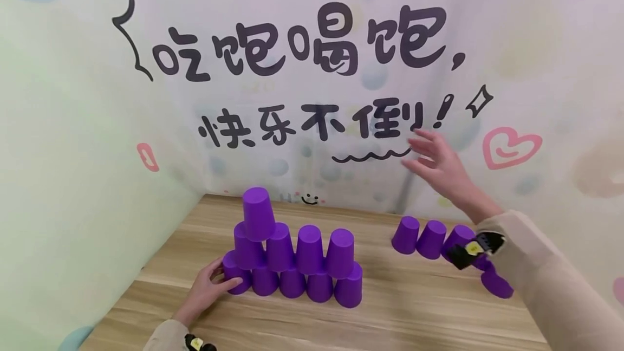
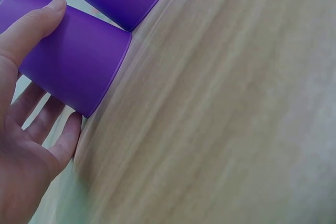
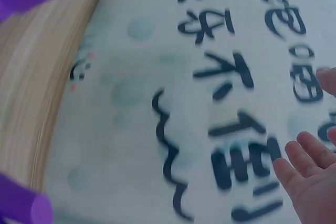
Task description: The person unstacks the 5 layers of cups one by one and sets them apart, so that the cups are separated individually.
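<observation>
Purple end cup (image 1: 239,268), within left grip (image 1: 207,289)

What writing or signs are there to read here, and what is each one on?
"吃饱喝饱," on the backdrop, upper line.
"快乐不倒!" on the backdrop, lower line.
Faint marks beside the backdrop's smiley: too small to read.
Yellow label at the right wrist and yellow label at the left wrist: too small to read.
Purple cups: no lettering visible.

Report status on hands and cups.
Left hand holds bottom-left cup; right hand raised, empty. Stack: five, four, one, bottom up. Wrist camera partly hides spare cups.
</observation>
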{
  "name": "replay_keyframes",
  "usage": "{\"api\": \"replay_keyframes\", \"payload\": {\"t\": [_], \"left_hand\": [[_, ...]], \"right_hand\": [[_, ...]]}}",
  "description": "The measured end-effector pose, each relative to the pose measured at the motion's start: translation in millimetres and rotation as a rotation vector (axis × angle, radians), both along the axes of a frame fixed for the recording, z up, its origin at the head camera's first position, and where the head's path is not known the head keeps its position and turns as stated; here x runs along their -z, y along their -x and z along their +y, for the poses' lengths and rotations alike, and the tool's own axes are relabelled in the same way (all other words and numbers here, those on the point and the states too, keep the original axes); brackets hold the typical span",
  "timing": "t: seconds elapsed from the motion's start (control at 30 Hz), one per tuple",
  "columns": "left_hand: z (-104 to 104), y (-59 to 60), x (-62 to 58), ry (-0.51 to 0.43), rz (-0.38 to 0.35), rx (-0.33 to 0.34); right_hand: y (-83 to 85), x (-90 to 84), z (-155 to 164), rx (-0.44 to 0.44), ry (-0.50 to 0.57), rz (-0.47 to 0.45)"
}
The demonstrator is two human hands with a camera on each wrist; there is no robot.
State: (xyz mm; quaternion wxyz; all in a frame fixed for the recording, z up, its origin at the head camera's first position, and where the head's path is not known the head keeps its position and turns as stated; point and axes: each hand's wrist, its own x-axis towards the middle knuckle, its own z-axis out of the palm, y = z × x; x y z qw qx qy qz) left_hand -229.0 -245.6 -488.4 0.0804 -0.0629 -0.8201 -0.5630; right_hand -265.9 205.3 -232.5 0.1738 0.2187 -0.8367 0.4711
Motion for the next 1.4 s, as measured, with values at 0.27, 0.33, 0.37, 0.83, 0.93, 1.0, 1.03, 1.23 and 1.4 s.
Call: {"api": "replay_keyframes", "payload": {"t": [0.27,0.33,0.37,0.83,0.93,1.0,1.03,1.23,1.4], "left_hand": [[3,-1.2,-3.6,-0.018,-0.039,-0.003],[4,-1.0,-3.5,-0.021,-0.029,-0.002],[4,-0.7,-3.1,-0.026,-0.028,-0.004],[6,0.1,-1.0,-0.057,-0.011,-0.001],[6,0.2,-1.2,-0.064,-0.01,0.005],[6,0.6,-1.2,-0.066,-0.013,0.014],[6,0.7,-1.1,-0.068,-0.017,0.013],[5,1.0,-1.7,-0.074,-0.023,0.0],[2,0.5,-0.7,-0.073,-0.01,0.0]], "right_hand": [[6.7,0.7,-86,-0.203,-0.04,-0.002],[7.1,2.8,-106,-0.243,-0.042,-0.008],[6.9,4.3,-115,-0.261,-0.041,-0.017],[-1.9,51.1,-207,-0.429,-0.054,-0.156],[-1.8,55.9,-216,-0.421,-0.041,-0.164],[-1.5,59.1,-220,-0.408,-0.038,-0.169],[-1.5,60.4,-221,-0.4,-0.038,-0.171],[-0.6,65.0,-227,-0.375,-0.03,-0.162],[-0.5,62.7,-228,-0.366,-0.045,-0.152]]}}
